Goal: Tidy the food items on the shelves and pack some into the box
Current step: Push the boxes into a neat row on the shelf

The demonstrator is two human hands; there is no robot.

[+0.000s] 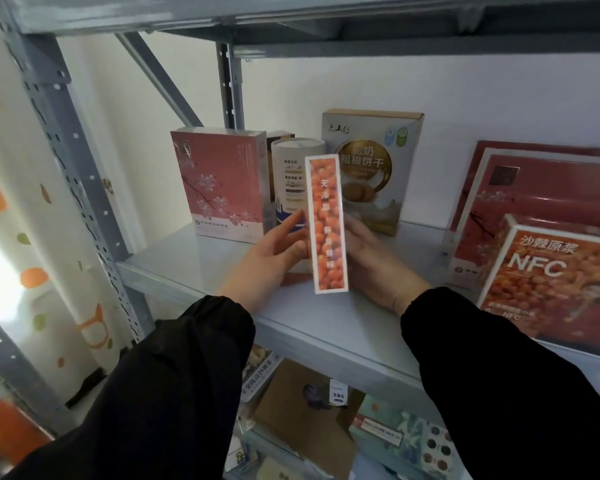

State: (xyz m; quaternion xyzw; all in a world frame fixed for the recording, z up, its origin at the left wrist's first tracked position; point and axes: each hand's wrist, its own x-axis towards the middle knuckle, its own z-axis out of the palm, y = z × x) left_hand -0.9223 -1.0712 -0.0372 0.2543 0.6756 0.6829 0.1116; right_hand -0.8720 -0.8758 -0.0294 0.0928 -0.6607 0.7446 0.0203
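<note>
— What surrounds the hands?

— A grey metal shelf (187,261) runs under them. To the right of the right hand leans a big red box (541,202), and an NFC box (548,278) printed with orange berries stands in front of it. Beyond the left hand stands a pink box (219,181) with blossom branches. Behind the right hand is a biscuit box (371,168). Between those two stands a white can (291,178), directly behind what the hands hold.

— And the hands themselves?

— The left hand (267,261) lies nearly flat, its fingers straight and pressed along the left edge of a slim box (327,223). The right hand (374,265) grasps the right edge, and its fingers curve behind the box, mostly hidden. The slim box is upright between the two hands, just above the shelf's front part and slightly tilted.

— Textures and shapes?

— The shelf is smooth painted steel. The slim box is a tall, narrow, glossy carton with a white border around an orange berry print. The biscuit box is matte card with a brown top flap. The can is a round paper tube. Both sleeves are black cloth.
</note>
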